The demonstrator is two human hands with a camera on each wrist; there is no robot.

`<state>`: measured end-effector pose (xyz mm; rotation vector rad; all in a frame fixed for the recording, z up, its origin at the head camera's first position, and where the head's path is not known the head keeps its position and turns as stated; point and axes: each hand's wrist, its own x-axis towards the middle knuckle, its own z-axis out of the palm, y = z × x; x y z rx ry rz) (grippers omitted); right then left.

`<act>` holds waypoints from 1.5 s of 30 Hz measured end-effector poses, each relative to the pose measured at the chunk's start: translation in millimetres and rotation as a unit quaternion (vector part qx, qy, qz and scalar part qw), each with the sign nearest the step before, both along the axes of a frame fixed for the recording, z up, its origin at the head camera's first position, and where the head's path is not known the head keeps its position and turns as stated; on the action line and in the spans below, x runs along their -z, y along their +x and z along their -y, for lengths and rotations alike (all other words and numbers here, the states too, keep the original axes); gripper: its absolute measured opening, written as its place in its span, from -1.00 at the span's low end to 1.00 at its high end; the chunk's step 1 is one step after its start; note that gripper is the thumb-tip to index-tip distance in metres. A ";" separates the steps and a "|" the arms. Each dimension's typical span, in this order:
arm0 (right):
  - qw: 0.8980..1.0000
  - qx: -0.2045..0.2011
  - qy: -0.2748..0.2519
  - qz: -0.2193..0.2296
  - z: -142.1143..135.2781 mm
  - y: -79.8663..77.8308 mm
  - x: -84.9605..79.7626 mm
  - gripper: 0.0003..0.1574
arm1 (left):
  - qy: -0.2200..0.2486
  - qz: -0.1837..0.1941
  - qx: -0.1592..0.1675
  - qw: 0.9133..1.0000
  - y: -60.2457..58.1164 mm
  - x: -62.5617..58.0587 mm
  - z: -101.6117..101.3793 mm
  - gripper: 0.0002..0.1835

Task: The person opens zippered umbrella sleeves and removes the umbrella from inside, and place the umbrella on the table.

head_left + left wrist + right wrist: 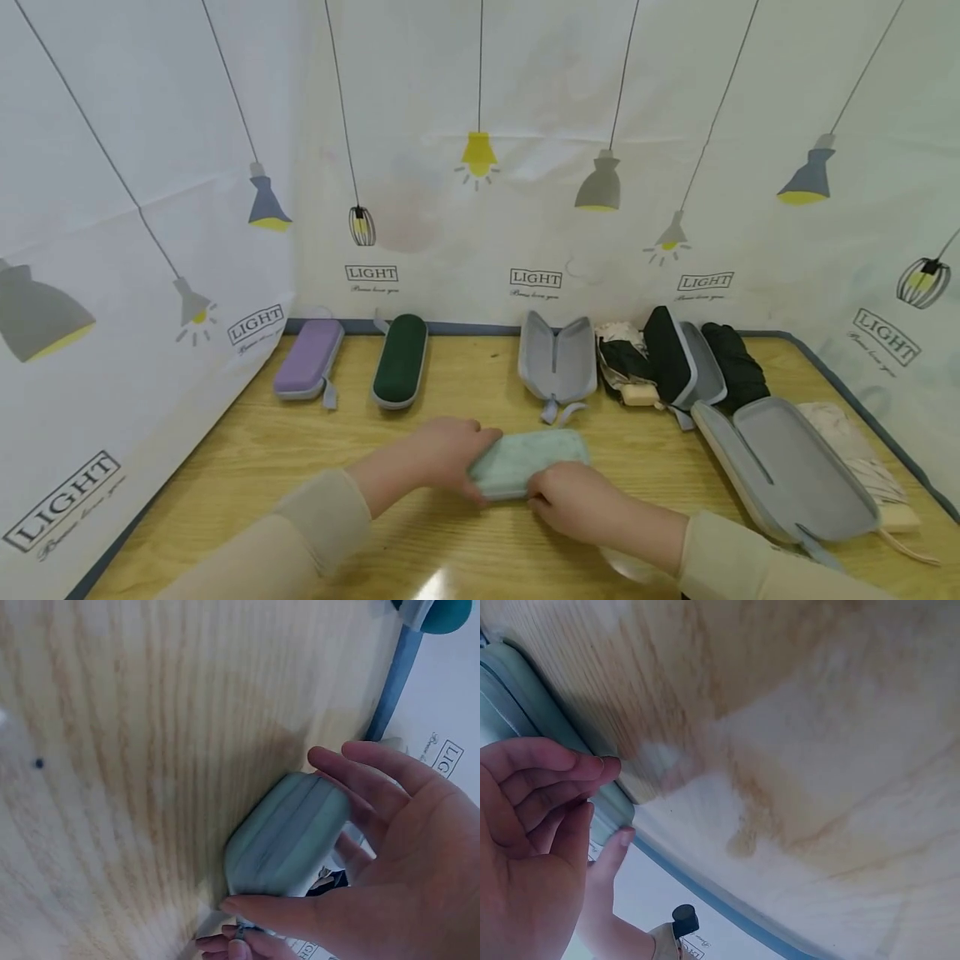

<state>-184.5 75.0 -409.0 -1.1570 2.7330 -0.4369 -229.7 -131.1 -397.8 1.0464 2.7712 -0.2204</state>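
Observation:
A mint-green zippered hard case [534, 454] lies on the wooden table in front of me, its lid closed. My left hand [450, 454] grips its left end, thumb on the near side and fingers over the far side. At the case's near edge, toward the right, my right hand [573, 497] has curled fingers. The left wrist view shows those fingers pinching a small zipper pull [240, 930], with the grey zipper band [289, 825] running along the case's side. In the right wrist view the thumb and fingertips meet, mostly hiding what is between them.
A purple case [307, 358] and a dark green case [401, 358] lie at the back left. Behind stands an open grey-lined case [557, 358]. To the right are another open case [670, 358], a black bundle [735, 367], a large open beige case [806, 467] and cream cloth [847, 437].

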 end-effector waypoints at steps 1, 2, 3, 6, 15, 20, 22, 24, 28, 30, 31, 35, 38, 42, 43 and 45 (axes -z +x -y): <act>1.000 -0.001 0.001 0.000 0.9 0.4 -0.3 -0.86 | -0.001 0.007 0.007 1.000 -0.2 -1.3 2.9 0.01; 1.000 -0.003 0.001 0.002 2.0 0.8 -0.9 -0.86 | -0.004 0.014 0.011 1.000 0.0 -3.2 5.5 0.03; 1.000 -0.005 0.002 0.003 3.2 1.3 -1.5 -0.86 | -0.008 0.021 0.015 1.000 0.2 -4.8 7.9 0.04; 1.000 -0.016 0.007 -0.002 7.7 2.5 -3.1 -0.84 | -0.021 0.029 0.027 0.999 0.7 -9.1 13.5 0.04; 0.999 -0.033 0.018 0.000 28.2 0.4 -8.2 -0.79 | -0.050 0.008 0.032 0.998 1.5 -14.6 33.2 -0.03; 0.999 -0.036 0.025 -0.003 40.2 -2.8 -7.6 -0.77 | -0.053 0.017 0.009 0.998 2.7 -16.7 44.1 -0.10; 0.999 -0.037 0.020 -0.014 43.8 -4.5 -6.5 -0.74 | -0.053 0.016 0.002 0.998 3.9 -18.5 47.6 -0.18; 0.999 -0.040 0.014 -0.024 46.6 -7.1 -4.8 -0.73 | -0.052 0.010 0.002 0.999 4.5 -19.4 51.1 -0.28; 0.999 -0.041 0.006 -0.013 49.5 -13.6 -3.6 -0.78 | -0.049 -0.020 0.018 0.998 3.7 -19.1 58.1 -0.43; 0.999 -0.037 0.007 -0.005 49.7 -17.4 -3.3 -0.84 | -0.054 -0.040 0.032 0.997 2.1 -17.6 61.2 -0.42; 0.999 -0.035 0.010 -0.002 49.7 -19.6 -2.9 -0.87 | -0.057 -0.051 0.039 0.996 1.4 -17.2 62.5 -0.40; 1.000 -0.021 0.021 0.008 49.4 -28.2 -1.4 -0.88 | -0.066 -0.068 0.052 0.994 0.6 -16.4 65.3 -0.25; 1.000 -0.013 0.023 0.008 48.0 -33.7 -0.4 -0.86 | -0.080 -0.060 0.053 0.994 1.4 -16.9 64.3 -0.14; 1.000 -0.005 0.016 -0.003 43.5 -38.9 1.6 -0.85 | -0.114 -0.061 0.060 0.990 1.8 -16.8 60.9 -0.04; 1.000 -0.002 0.014 -0.004 42.1 -39.8 2.1 -0.86 | -0.121 -0.063 0.062 0.989 1.7 -16.9 60.0 -0.03; 1.000 0.001 0.011 -0.005 39.3 -40.9 3.7 -0.86 | -0.129 -0.060 0.062 0.988 1.3 -17.0 57.8 -0.01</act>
